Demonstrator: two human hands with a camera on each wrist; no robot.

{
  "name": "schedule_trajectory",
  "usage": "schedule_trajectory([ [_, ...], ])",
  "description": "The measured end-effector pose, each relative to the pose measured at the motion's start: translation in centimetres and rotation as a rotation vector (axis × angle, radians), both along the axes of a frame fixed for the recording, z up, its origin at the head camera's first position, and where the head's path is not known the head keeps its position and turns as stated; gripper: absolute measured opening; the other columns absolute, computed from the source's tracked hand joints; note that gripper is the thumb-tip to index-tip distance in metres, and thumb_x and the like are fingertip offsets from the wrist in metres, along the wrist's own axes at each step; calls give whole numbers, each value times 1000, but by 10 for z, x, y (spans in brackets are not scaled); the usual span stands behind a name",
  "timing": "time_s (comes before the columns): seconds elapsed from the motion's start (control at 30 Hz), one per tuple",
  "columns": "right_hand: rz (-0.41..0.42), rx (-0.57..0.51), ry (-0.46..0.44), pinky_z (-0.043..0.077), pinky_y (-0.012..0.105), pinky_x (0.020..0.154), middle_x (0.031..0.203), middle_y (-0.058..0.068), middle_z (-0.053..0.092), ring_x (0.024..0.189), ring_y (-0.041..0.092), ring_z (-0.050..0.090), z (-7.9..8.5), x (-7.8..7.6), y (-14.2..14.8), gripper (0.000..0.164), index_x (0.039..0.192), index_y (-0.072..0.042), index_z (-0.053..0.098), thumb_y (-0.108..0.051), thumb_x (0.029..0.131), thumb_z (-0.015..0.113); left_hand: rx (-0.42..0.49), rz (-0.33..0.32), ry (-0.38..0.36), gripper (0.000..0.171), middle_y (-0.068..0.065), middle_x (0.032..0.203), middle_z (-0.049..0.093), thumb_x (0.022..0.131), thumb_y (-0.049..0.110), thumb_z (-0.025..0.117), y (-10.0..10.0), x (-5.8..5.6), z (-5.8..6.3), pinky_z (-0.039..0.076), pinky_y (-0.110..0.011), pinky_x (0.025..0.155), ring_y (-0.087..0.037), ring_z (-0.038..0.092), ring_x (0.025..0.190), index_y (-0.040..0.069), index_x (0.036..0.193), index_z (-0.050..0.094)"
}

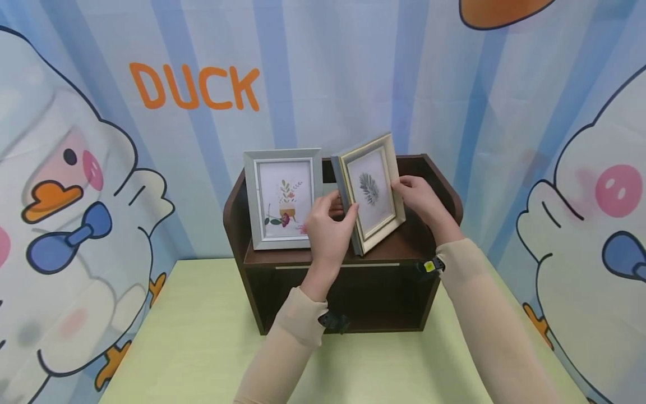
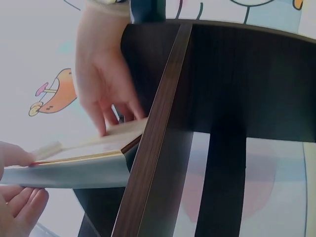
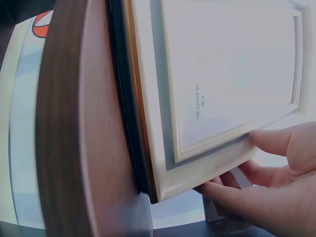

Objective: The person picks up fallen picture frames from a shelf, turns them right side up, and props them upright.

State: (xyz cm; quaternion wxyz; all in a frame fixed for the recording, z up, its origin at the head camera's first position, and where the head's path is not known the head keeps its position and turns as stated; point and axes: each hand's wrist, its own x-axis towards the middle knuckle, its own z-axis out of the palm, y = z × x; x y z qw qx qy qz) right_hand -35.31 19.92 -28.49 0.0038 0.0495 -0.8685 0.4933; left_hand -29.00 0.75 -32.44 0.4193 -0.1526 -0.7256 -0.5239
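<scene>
Both hands hold a cream-and-gold picture frame (image 1: 370, 193) with a leaf print, tilted over the right part of the upper shelf (image 1: 282, 257). My left hand (image 1: 330, 227) pinches its left edge, thumb in front and fingers behind. On the opposite edge, my right hand (image 1: 421, 196) grips with the thumb on the front border; the right wrist view shows its fingers (image 3: 224, 190) curled under the rim. The frame's lower corner is right at the shelf board in the left wrist view. Left of it, a pale grey picture frame (image 1: 249, 202) with a flower print stands upright on the shelf.
The dark brown two-tier shelf unit (image 1: 431, 303) stands on a pale green table (image 1: 202, 314). Its raised side panels flank the frames. Behind hangs a blue striped curtain (image 1: 343, 73) with duck drawings. A black wrist strap (image 1: 333, 321) sits at the left cuff.
</scene>
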Motion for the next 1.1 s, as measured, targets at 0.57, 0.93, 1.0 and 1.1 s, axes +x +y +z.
schedule_trajectory([
  [0.57,-130,27,72,40,51,104,144,22,40,128,36,43,-9,40,7,52,146,-3,32,-31,103,35,-12,37,-77,28,-16,95,72,84,14,72,-7,-12,8,56,-18,71,-19,71,83,-2,106,69],
  [0.93,-231,146,164,41,53,100,139,23,45,124,38,46,-14,67,4,46,143,-4,36,-26,103,38,-33,84,-118,24,-17,95,72,86,12,69,-1,-16,9,56,-20,71,-21,72,83,-4,104,69],
  [1.0,-240,159,186,40,54,101,139,23,46,126,39,45,-15,68,3,45,142,-3,38,-24,103,39,-44,107,-113,23,-16,94,73,86,12,69,0,-17,10,57,-20,70,-20,72,82,-4,102,70],
  [1.1,-245,165,216,39,54,102,138,23,47,126,39,45,-16,67,2,43,141,-3,40,-23,102,40,-49,125,-97,22,-16,93,73,86,12,69,-1,-18,11,57,-20,70,-20,72,81,-3,101,70],
])
